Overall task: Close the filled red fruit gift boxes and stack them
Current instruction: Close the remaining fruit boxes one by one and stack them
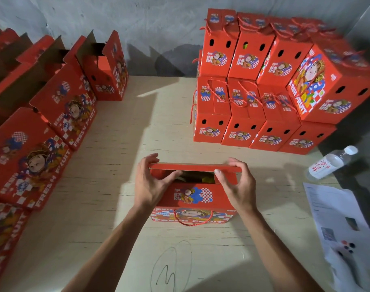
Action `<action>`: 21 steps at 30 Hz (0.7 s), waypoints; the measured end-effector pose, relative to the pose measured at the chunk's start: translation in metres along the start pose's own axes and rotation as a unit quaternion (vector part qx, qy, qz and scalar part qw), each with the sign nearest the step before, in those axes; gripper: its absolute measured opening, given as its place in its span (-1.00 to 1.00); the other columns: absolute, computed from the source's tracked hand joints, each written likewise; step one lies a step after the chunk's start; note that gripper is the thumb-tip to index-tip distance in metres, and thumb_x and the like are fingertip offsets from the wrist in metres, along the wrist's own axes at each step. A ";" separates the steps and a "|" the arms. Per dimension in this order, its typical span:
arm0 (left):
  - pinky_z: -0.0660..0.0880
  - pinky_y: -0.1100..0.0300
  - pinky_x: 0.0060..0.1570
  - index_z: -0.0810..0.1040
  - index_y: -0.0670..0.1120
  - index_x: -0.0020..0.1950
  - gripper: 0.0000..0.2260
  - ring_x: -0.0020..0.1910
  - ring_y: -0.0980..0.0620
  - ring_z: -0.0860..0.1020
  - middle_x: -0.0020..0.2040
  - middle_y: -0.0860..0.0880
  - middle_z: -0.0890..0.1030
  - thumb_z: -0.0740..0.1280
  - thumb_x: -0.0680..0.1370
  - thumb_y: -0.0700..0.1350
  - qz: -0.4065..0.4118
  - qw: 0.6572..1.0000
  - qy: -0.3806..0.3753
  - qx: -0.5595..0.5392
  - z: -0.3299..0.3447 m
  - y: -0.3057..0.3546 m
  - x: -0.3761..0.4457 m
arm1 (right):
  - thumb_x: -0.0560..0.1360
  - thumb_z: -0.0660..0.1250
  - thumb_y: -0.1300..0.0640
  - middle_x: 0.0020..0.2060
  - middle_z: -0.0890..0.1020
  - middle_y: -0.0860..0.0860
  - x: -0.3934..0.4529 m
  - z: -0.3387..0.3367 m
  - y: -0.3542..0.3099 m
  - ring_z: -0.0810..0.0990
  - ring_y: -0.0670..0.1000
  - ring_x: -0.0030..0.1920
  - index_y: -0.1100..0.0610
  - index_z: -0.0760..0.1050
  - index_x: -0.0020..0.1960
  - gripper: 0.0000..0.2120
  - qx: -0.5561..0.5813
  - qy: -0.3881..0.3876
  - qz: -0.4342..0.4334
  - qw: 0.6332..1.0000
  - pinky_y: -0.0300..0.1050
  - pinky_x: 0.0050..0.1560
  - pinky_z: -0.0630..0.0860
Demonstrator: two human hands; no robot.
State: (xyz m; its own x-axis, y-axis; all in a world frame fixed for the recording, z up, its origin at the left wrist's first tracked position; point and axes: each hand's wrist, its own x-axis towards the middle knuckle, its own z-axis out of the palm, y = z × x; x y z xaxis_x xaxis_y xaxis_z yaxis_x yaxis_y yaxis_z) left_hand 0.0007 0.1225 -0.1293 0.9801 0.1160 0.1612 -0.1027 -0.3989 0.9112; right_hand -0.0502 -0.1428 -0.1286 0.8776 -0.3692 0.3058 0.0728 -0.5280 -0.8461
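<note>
Two hands, left hand [151,182] and right hand [235,182], gripping opposite ends of red gift box [192,199] top flap [195,167], partly open, on surface [120,144], closed boxes [264,98] stacked beyond.

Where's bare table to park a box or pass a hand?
Free: the table strip between the open boxes on the left and the closed stack on the right, plus the near edge by the pencil scribble. Crowded: right edge, with bottle and papers.
</note>
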 end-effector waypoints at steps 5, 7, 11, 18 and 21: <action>0.63 0.20 -0.03 0.49 0.16 0.16 -0.45 0.16 0.24 0.51 0.18 0.23 0.48 0.51 0.34 0.41 0.068 0.996 -0.018 0.049 -0.001 0.001 -0.003 | 0.43 0.51 -0.18 0.18 0.59 -0.05 0.000 0.002 0.002 0.56 -0.08 0.24 0.13 0.51 0.15 -0.52 -0.018 0.018 -0.055 0.998 -0.25 0.24 0.49; 0.63 0.16 -0.02 0.51 0.16 0.14 -0.51 0.18 0.26 0.48 0.18 0.22 0.45 0.53 0.37 0.36 0.083 0.994 -0.033 0.058 -0.001 -0.001 -0.004 | 0.43 0.49 -0.15 0.16 0.56 -0.04 0.002 0.003 0.004 0.55 -0.04 0.22 0.14 0.53 0.14 -0.55 -0.053 -0.001 -0.086 0.995 -0.19 0.19 0.54; 0.62 0.02 0.10 0.58 0.13 0.15 -0.58 0.23 0.08 0.51 0.21 0.19 0.46 0.57 0.40 0.25 0.091 0.992 -0.061 0.055 -0.004 -0.008 -0.008 | 0.39 0.47 -0.14 0.26 0.53 -0.03 0.001 0.004 0.009 0.51 -0.02 0.30 0.10 0.62 0.11 -0.59 -0.125 -0.029 -0.105 0.986 -0.11 0.21 0.53; 0.42 0.06 0.42 0.70 -0.08 0.13 -0.71 0.43 0.06 0.43 0.30 0.08 0.61 0.56 0.47 0.02 0.120 0.984 -0.072 0.107 -0.004 -0.012 -0.011 | 0.41 0.44 -0.09 0.26 0.63 0.01 0.003 0.007 0.012 0.51 0.07 0.37 0.16 0.64 0.13 -0.59 -0.237 -0.080 -0.195 0.948 0.22 0.49 0.28; 0.34 0.05 0.47 0.69 -0.05 0.23 -0.75 0.53 0.05 0.34 0.38 0.11 0.56 0.48 0.56 -0.06 0.115 0.983 -0.099 0.098 -0.007 -0.015 -0.013 | 0.46 0.47 0.01 0.28 0.64 0.00 0.000 0.006 0.011 0.55 0.02 0.35 0.16 0.64 0.23 -0.61 -0.231 -0.102 -0.213 0.944 0.21 0.53 0.26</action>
State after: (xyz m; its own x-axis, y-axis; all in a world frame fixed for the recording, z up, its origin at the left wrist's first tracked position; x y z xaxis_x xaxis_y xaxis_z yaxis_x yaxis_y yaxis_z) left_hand -0.0122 0.1327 -0.1423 0.9504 -0.1705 0.2600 -0.3105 -0.5643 0.7650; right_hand -0.0466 -0.1441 -0.1407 0.8912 0.0817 0.4462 0.2671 -0.8895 -0.3707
